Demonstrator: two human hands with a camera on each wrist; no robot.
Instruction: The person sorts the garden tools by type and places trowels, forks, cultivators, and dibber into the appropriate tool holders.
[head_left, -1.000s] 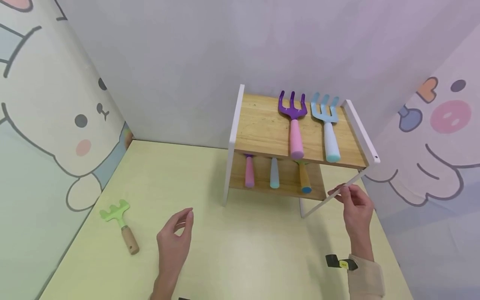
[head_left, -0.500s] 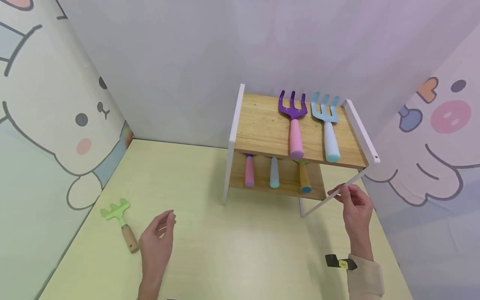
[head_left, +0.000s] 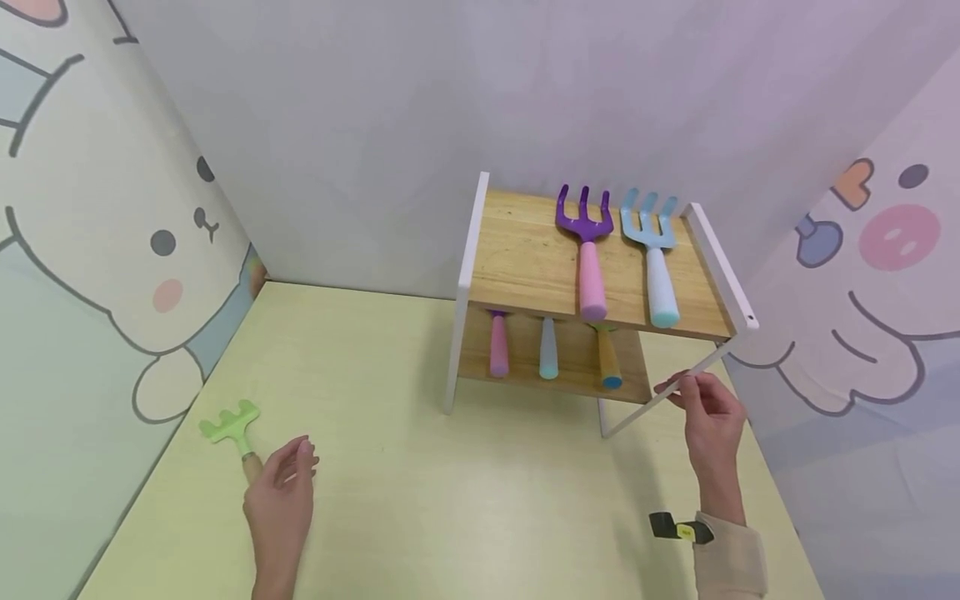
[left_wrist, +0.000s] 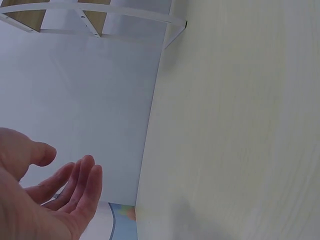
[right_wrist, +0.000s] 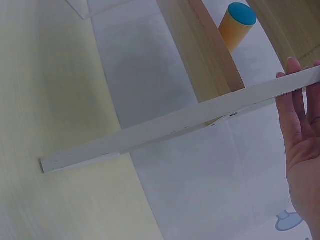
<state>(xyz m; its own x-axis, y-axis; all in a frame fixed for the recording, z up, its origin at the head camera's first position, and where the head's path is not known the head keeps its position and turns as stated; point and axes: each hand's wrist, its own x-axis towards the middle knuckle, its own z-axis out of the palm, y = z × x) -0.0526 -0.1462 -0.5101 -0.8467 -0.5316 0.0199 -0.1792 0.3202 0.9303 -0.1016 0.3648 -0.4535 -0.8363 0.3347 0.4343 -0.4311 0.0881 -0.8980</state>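
My left hand [head_left: 281, 500] is above the table with loosely bent fingers and nothing in them. It covers part of the wooden handle of a light green hand rake [head_left: 234, 423] in the head view. My right hand [head_left: 711, 421] holds the white front post [right_wrist: 150, 129] of a two-tier wooden shelf [head_left: 517, 250], thumb on one side and fingers on the other. On the top board lie a purple hand fork with a pink handle [head_left: 591, 279] and a light blue hand fork [head_left: 660, 279].
The lower board carries three more tools, with a pink handle [head_left: 498, 346], a pale blue handle [head_left: 549, 350] and an orange handle [head_left: 608, 358] showing. The shelf stands on a pale yellow table [head_left: 360, 358]. Cloth walls with cartoon prints close in the back and sides.
My left hand has moved left and toward me, from beside the green hand rake to over its handle. The right hand stays on the shelf's post.
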